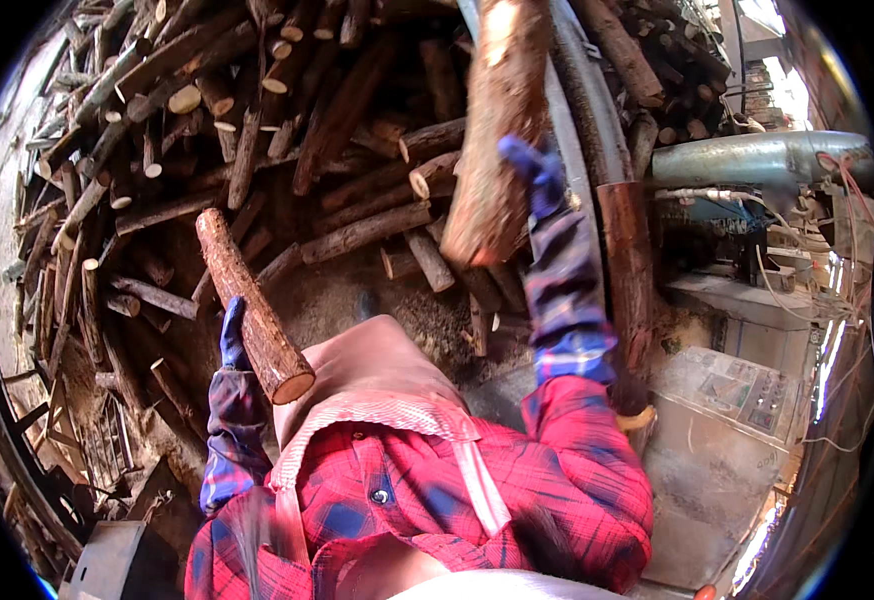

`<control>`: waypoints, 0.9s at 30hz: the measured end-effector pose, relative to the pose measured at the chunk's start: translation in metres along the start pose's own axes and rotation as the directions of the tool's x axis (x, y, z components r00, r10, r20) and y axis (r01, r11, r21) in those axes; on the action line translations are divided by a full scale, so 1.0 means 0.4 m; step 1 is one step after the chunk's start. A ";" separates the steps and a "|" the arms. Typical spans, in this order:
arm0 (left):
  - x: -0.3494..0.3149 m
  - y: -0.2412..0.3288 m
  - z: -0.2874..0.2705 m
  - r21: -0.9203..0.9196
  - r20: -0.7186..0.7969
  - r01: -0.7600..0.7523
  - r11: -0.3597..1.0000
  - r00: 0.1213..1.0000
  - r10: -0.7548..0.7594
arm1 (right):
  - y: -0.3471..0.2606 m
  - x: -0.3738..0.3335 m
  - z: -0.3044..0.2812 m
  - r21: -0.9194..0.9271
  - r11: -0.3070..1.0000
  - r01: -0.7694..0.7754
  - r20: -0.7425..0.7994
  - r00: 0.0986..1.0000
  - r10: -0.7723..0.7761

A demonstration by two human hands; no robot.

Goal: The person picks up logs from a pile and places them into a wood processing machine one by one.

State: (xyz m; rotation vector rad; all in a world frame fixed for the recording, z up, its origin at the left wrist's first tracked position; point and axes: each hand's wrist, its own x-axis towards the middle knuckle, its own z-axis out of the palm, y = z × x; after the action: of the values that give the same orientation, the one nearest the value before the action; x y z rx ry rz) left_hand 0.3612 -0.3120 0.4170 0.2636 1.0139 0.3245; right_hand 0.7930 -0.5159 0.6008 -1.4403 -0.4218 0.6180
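Observation:
A slim, rough-barked log (249, 310) lies slantwise at my left, its pale cut end toward me. My left hand (232, 335), in a blue glove, grips it from the left side; the log hides most of the fingers. Farther ahead, to the right, a thicker log (497, 140) is raised and slightly smeared by motion. Against its right side is my right hand (537, 178), also gloved in blue, with a finger or thumb lying over the bark and the other fingers partly hidden.
A large heap of cut logs (357, 190) covers the ground ahead and to the left. Long metal rails (589, 130) run beside my right arm, with a bark-covered log (625, 270) along them. On the right stand a metal cylinder (757, 160) and a dusty control box (727, 400).

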 end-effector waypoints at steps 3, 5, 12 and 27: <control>-0.019 0.014 0.069 0.011 0.070 -0.024 1.000 0.997 0.024 | -0.186 0.132 -0.178 -0.370 0.881 0.295 0.043 0.953 -0.301; -0.040 0.022 0.138 0.030 0.180 -0.010 0.999 0.984 0.005 | -0.285 0.173 -0.253 -0.498 0.809 0.314 0.025 0.937 -0.348; -0.121 0.040 0.226 0.095 0.182 -0.102 0.990 0.980 0.084 | -0.204 0.166 -0.393 -0.923 -0.041 -0.384 -0.385 0.923 0.019; -0.075 0.012 0.254 0.299 0.297 -0.166 0.940 0.952 0.074 | -0.299 -0.142 -0.322 -0.887 -0.008 -0.462 -0.461 0.884 0.075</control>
State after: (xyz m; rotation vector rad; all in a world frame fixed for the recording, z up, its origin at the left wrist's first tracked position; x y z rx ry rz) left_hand 0.4331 -0.3256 0.4936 0.6524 0.7649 0.2232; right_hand 0.8445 -0.6543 0.7118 -3.0931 -0.3002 0.3275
